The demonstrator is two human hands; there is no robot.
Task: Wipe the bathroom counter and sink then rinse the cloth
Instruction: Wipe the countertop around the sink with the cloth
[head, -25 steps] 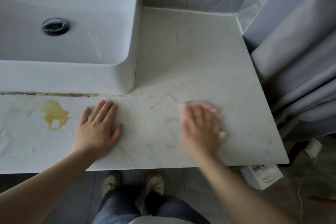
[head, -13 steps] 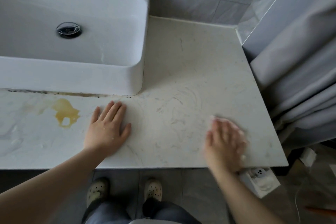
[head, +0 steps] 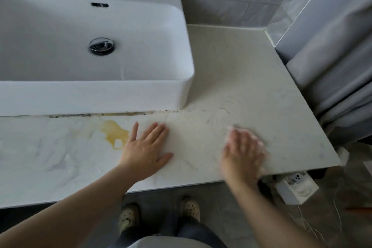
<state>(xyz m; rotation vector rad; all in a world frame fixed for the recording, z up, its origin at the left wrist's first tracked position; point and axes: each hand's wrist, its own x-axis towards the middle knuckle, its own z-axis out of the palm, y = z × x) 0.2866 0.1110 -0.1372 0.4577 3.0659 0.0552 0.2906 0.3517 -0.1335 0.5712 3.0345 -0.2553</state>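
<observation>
Counter (head: 237,70) under both hands. Left hand (head: 146,148) flat, palm down, fingers spread, holding nothing. Yellow stain (head: 114,133) just beside its little-finger side, touching or nearly. Right hand (head: 242,155) motion-blurred, pressed flat on a pale cloth (head: 254,139); only bits show past the fingertips, grip cannot be told. Sink (head: 177,94) beyond left hand, drain (head: 102,46) further back. Curtain (head: 340,78) right of right hand.

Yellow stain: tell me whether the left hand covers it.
No, the yellow stain lies uncovered on the counter, just left of the flat left hand.
</observation>
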